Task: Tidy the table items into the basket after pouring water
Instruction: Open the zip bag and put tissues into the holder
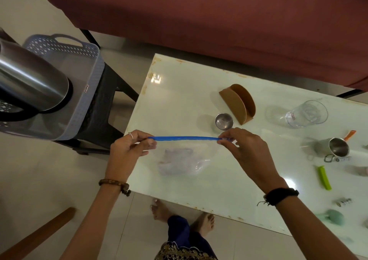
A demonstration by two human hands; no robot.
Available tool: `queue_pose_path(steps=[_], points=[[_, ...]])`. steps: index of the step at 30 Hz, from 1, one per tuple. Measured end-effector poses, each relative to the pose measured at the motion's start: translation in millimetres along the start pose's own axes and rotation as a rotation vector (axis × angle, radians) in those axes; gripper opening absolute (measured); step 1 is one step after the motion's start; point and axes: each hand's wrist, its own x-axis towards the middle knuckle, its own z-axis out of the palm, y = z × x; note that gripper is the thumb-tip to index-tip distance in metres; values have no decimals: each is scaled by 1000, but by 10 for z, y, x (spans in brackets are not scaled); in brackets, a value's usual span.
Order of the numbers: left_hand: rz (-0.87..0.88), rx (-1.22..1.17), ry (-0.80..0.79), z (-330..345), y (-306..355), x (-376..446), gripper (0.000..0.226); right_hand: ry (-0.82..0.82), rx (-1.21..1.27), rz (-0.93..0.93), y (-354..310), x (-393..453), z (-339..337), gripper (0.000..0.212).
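I hold a clear zip bag (pixel 183 160) by its blue seal strip above the white table (pixel 219 192). My left hand (pixel 127 150) pinches the strip's left end and my right hand (pixel 245 152) pinches its right end, so the strip is stretched level between them. Something pale shows inside the bag. The grey-blue lattice basket (pixel 87 60) stands on a dark stool to the left of the table, with a steel kettle (pixel 31 80) lying in it.
On the table lie a small steel bowl (pixel 224 121), a brown napkin holder (pixel 239 102), a clear glass (pixel 306 114) on its side, a steel mug (pixel 336 147), a green clip (pixel 324 177) and small items at the right edge. A maroon sofa (pixel 199 17) runs behind.
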Motion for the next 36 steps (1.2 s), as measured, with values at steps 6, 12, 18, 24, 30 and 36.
queue_pose_path(steps=[6,12,18,24,30,36], points=[[-63,76,-338,-46,172,-29,22,-71,182,-24,-57,102,10,6],[-54,323,-422,318,186,33,19,-68,304,-82,-223,149,118,12],[-97,221,-26,149,276,-7,18,-74,748,244,-546,81,345,46],[469,1028,339,128,595,-269,11,-360,1205,381,-839,97,531,34],[163,1117,67,807,105,-100,23,-287,1209,531,-449,216,726,24],[-118,833,-119,1255,-585,188,22,-295,1127,771,178,100,916,28]])
